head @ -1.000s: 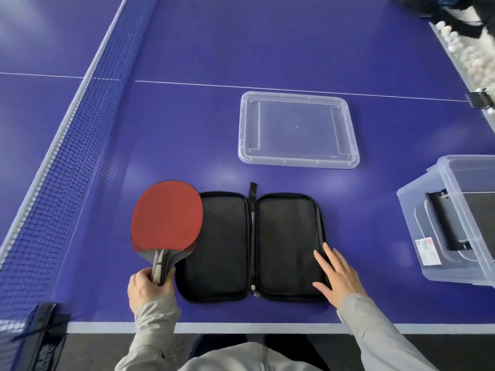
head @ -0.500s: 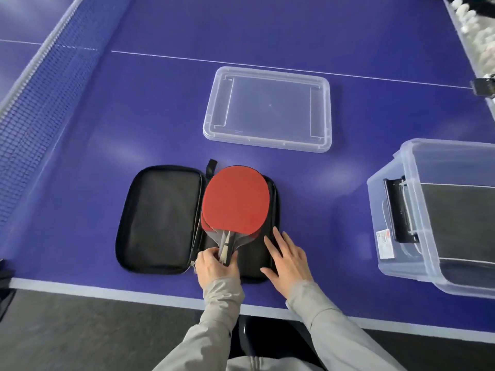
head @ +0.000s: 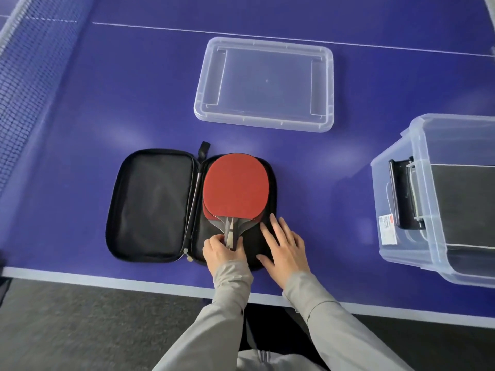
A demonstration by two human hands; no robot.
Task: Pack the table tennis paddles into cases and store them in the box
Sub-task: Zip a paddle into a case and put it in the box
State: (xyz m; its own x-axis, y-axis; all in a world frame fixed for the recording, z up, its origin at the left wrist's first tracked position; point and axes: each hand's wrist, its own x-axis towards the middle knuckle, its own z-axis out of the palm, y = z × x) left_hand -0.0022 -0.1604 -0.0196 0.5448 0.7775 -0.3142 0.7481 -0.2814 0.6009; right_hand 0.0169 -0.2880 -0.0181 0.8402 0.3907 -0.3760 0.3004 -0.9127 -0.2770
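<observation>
A black zip case (head: 150, 204) lies open flat near the table's front edge. A red-faced paddle (head: 235, 187) rests on the case's right half, and the edge of a second red paddle shows just beneath it. My left hand (head: 222, 251) is closed around the top paddle's handle. Flat on the right half's lower corner lies my right hand (head: 284, 246), fingers spread, touching the case beside the paddle. A clear plastic box (head: 396, 247) stands at the right with a black case inside it.
The box's clear lid (head: 263, 84) lies upside down behind the case. The net (head: 24, 76) runs along the left. The table's white-lined front edge (head: 107, 281) is just below the case, with dark floor beyond.
My left hand carried the paddle from left of the case over onto the right half. My right hand stayed pressed on that half. The view shifted left and down.
</observation>
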